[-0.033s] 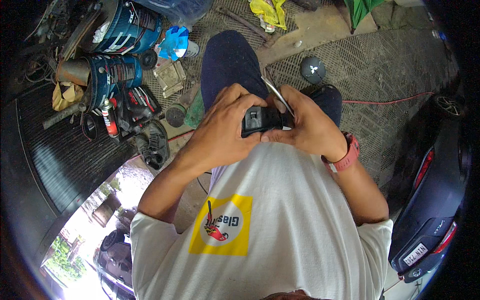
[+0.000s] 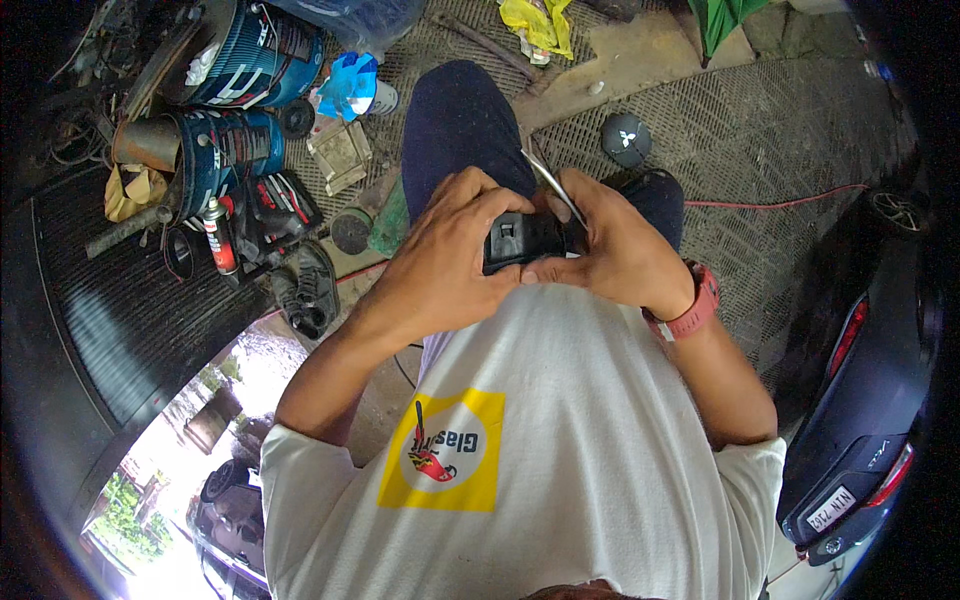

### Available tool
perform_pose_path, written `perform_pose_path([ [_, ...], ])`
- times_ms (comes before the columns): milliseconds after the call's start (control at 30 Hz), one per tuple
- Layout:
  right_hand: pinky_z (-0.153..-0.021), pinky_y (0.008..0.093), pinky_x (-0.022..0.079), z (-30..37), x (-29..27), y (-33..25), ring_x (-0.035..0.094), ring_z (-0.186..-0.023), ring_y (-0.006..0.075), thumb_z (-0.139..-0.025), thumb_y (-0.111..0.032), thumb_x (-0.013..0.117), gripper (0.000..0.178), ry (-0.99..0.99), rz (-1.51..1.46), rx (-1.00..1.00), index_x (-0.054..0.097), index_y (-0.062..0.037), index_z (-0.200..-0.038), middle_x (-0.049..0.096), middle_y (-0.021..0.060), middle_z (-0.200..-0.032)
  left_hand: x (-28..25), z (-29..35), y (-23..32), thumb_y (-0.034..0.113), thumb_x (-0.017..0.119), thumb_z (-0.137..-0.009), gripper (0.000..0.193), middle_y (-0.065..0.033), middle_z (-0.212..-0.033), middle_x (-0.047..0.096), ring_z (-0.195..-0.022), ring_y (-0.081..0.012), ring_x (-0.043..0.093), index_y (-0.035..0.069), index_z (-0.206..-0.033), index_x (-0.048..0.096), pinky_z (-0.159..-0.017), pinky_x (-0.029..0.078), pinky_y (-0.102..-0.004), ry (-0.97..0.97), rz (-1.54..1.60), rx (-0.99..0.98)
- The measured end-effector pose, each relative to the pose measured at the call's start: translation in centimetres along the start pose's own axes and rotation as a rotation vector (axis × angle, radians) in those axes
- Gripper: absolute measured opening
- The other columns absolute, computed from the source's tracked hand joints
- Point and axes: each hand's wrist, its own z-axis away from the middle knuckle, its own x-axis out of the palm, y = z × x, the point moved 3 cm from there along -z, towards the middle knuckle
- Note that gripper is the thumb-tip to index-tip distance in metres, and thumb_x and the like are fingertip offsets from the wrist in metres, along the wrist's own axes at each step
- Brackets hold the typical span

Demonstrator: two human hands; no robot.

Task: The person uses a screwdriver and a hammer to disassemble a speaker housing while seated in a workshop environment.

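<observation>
A black boxy plastic part (image 2: 522, 240) with a small square recess is held close to my shirt, above my lap. My left hand (image 2: 455, 250) is closed around its left side, the thumb at its lower edge. My right hand (image 2: 620, 245) is closed at the part's right end, its thumb tip meeting my left thumb. A slim silver metal tool (image 2: 550, 182) sticks up and leftward out of my right hand, its lower end by the fingers. My fingers hide much of the black part and the tool's type.
Blue buckets (image 2: 235, 150), a red spray can (image 2: 219, 237) and dark shoes (image 2: 305, 290) stand at left. A dark rounded cover (image 2: 626, 139) with a white emblem lies on the mat (image 2: 760, 120). A red cord (image 2: 780, 203) runs toward a dark car (image 2: 850, 430) at right.
</observation>
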Motion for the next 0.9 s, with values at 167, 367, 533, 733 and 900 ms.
perform_pose_path([
  [167,-0.089,0.0437,0.052,-0.9,0.3,0.4,0.062,-0.097,0.0345,-0.070,-0.024,0.105,0.063,-0.041,-0.114,0.014,0.062,-0.0001,-0.109,0.063,0.0167,-0.101,-0.1,0.1,0.2,0.019,0.090,-0.083,0.049,-0.0153,-0.116,0.063,-0.118,-0.0377,0.063,0.006,-0.126,0.072,-0.106,0.050,-0.0469,-0.018,-0.027,0.026],
  [367,-0.087,0.0422,0.053,-0.7,0.7,0.2,0.063,-0.097,0.0307,-0.068,-0.018,0.105,0.062,-0.016,-0.121,0.074,0.063,-0.0003,-0.110,0.063,0.0154,-0.102,-0.3,0.4,0.1,0.019,0.090,-0.082,0.048,-0.0151,-0.117,0.062,-0.118,-0.0380,0.063,0.006,-0.125,0.072,-0.105,0.051,-0.0476,-0.012,-0.009,0.026],
  [533,-0.083,0.0354,0.051,1.2,1.1,-0.3,0.057,-0.093,0.0209,-0.069,-0.018,0.106,0.067,0.077,0.014,-0.067,0.060,-0.0031,-0.115,0.061,0.0083,-0.104,-0.8,0.6,0.3,0.011,0.090,-0.079,0.067,-0.0153,-0.116,0.061,-0.115,-0.0376,0.064,0.007,-0.140,0.062,-0.104,0.052,-0.0467,-0.063,-0.028,-0.020],
  [733,-0.064,0.0287,0.045,1.9,1.2,-1.3,0.052,-0.079,0.0134,-0.072,-0.018,0.105,0.065,0.084,0.038,-0.051,0.060,-0.0053,-0.118,0.060,0.0038,-0.102,0.1,1.1,0.5,0.007,0.092,-0.074,0.101,-0.0175,-0.118,0.061,-0.116,-0.0373,0.063,0.007,-0.162,0.041,-0.107,0.052,-0.0472,-0.002,-0.044,-0.015],
  [900,-0.075,0.0364,0.048,2.7,0.6,-1.6,0.057,-0.087,0.0245,-0.072,-0.016,0.102,0.064,0.038,0.035,0.006,0.062,-0.0037,-0.120,0.059,0.0089,-0.101,1.1,1.1,1.3,0.008,0.093,-0.075,0.109,-0.0185,-0.122,0.062,-0.118,-0.0373,0.064,0.008,-0.168,0.036,-0.110,0.051,-0.0481,-0.027,-0.028,-0.069],
])
